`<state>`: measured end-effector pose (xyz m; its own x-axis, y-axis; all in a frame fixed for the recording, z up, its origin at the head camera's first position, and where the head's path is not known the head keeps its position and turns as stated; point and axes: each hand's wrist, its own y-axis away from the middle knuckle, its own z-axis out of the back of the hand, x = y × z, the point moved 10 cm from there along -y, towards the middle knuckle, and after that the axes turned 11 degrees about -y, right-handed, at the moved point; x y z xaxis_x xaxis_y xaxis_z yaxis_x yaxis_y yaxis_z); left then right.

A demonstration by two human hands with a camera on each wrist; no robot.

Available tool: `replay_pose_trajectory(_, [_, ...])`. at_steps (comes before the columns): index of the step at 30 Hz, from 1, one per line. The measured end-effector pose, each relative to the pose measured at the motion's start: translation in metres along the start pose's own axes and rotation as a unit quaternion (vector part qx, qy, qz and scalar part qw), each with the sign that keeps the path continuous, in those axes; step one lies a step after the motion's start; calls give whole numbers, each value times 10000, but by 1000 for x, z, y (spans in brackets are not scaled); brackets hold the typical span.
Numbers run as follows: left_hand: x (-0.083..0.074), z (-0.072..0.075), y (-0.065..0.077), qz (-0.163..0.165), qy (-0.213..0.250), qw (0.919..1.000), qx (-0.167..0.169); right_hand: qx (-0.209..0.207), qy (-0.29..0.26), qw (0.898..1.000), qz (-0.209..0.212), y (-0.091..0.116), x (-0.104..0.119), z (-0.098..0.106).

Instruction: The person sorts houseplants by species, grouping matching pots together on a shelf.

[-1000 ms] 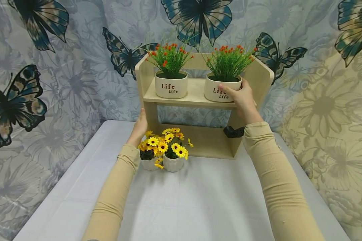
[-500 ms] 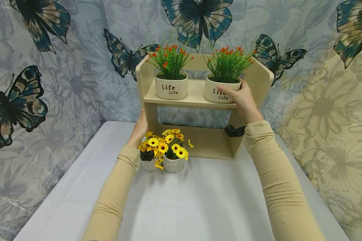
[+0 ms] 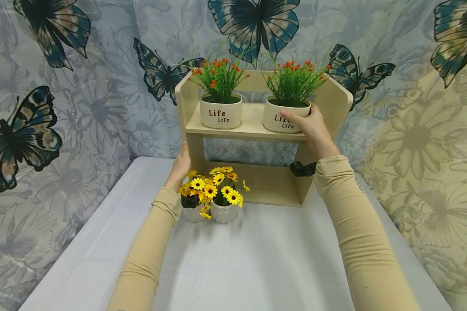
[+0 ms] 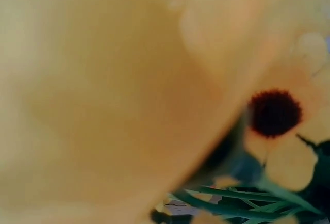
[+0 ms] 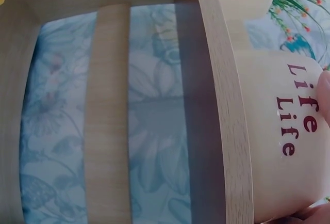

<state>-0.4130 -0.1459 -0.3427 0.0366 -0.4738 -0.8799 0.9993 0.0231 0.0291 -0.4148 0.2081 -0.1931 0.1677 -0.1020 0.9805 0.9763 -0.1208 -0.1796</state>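
My right hand point(image 3: 313, 129) grips the right-hand white flower pot point(image 3: 274, 115), thumb across its front lettering and fingers round its right side. This pot, with green grass and small red flowers, stands on the upper board of a light wooden shelf point(image 3: 253, 134). In the right wrist view the same pot point(image 5: 289, 136) sits right at the board's edge. My left hand point(image 3: 180, 164) is at the shelf's left side panel, thumb pointing up, its fingers mostly hidden. A petal and blurred yellow flower point(image 4: 276, 113) fill much of the left wrist view.
A matching white pot point(image 3: 221, 113) with red flowers stands on the upper board's left. Before the shelf's lower left, two small white pots point(image 3: 223, 212) of yellow flowers stand on the white-covered table point(image 3: 249, 263). A butterfly-patterned cloth point(image 3: 101, 108) hangs behind.
Hands, shelf and pots keep their places over the last second. Only a very slight shift of the whole head view shows.
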Motion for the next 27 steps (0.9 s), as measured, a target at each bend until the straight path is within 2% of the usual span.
replay_pose_trajectory(9, [1, -1, -2, 12, -36, 10000, 9, -171, -433, 9985, 276, 2, 1, 3])
replay_pose_trajectory(14, [1, -1, -3, -6, -6, 10000, 14, -395, -777, 9935, 735, 11, 3, 9])
replay_pose_trajectory(17, [1, -1, -4, -20, -6, 10000, 6, -563, -1053, 9849, 1257, 25, 9, 12])
replay_pose_trajectory(21, [1, 0, -4, -66, -54, 10000, -29, -660, -1600, 9641, 2015, 47, 21, 13])
replay_pose_trajectory(24, [0, 1, -3, -86, -87, 9999, -45, -641, -1845, 9526, 2331, 61, 23, 13])
replay_pose_trajectory(27, [-1, 1, -3, -104, -90, 9999, -39, -568, -1910, 9484, 2465, 69, 19, 12])
